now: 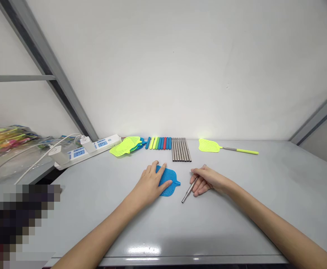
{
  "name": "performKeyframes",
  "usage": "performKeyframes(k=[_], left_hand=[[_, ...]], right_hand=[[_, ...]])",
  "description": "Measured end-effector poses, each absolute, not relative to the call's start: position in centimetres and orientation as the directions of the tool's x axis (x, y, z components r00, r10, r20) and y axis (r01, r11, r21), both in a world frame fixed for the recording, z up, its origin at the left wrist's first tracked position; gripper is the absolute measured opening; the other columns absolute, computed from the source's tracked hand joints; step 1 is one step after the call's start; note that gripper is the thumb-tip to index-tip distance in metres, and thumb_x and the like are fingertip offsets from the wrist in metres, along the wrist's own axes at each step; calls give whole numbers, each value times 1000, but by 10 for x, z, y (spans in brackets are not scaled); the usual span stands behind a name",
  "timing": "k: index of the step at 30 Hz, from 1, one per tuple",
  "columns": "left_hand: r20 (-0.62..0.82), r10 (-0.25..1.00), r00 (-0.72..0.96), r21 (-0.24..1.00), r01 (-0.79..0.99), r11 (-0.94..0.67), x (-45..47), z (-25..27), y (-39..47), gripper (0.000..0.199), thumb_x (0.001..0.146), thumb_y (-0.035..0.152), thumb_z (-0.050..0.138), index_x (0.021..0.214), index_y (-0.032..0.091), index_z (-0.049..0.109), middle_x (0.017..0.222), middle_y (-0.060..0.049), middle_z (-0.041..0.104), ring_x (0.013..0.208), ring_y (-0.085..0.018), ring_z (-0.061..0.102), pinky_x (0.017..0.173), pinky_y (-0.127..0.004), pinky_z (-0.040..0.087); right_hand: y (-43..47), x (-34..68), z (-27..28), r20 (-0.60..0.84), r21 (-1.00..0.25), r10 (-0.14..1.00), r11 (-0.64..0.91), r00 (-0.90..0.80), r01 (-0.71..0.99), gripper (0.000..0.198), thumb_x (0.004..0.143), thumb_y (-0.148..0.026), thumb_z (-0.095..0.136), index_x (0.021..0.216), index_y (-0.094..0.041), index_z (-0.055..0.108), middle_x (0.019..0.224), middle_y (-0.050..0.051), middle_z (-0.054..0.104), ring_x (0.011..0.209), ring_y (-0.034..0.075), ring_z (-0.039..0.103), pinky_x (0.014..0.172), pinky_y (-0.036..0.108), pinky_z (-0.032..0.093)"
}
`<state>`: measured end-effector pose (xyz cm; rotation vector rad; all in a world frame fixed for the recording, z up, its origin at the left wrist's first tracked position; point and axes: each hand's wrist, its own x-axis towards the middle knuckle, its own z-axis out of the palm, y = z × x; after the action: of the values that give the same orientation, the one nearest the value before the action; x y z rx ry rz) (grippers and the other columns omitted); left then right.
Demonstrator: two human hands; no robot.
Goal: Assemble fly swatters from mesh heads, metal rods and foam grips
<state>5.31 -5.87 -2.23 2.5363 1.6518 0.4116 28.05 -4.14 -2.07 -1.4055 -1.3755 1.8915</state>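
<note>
My left hand (153, 183) lies with its fingers spread over a blue fly swatter head (167, 184), whose short neck points right. To the right, my right hand (204, 181) grips a thin metal tube (189, 192) between thumb and fingers. The tube slants, its lower end toward me and apart from the swatter neck. Behind my hands stands a row of metal tubes (181, 150) lying side by side. Left of them is a row of blue, yellow, green and red handle sleeves (159, 143). A stack of yellow and blue swatter heads (127, 145) lies farther left.
At the back right lies an assembled yellow fly swatter (209, 145). A white power strip (96, 147) with plugs and cables runs along the left. Plastic-bagged colourful items (9, 142) lie beyond it. A wall closes off the back of the grey table (236, 231).
</note>
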Motion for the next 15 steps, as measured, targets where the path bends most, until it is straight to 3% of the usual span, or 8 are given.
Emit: performKeyframes(k=[6,10,15], left_hand=[[185,906,381,239,876,-418,53,-25,-58,57,77,54,27,125,23,27,124,-11,30,108,-27,33,86,-41,28],[175,893,416,242,861,-448,55,-27,-57,56,79,52,23,126,22,24,130,-10,26,116,-26,24,89,-41,22],[142,879,456,275,834,-477,55,-26,-55,51,82,48,18,126,23,24,127,-7,34,114,-22,28,89,-39,22]], right_hand=[[-45,285,-23,-445,-895,805,-415,-393,163,35,78,-38,39,73,-8,56,65,17,65,56,19,63,51,23,52],[-47,285,-25,-404,-913,833,-392,-378,113,34,78,-37,40,75,-8,56,64,15,65,58,19,63,53,24,53],[-48,285,-24,-383,-922,851,-378,-360,87,31,77,-36,42,76,-8,56,67,14,65,62,19,63,56,25,53]])
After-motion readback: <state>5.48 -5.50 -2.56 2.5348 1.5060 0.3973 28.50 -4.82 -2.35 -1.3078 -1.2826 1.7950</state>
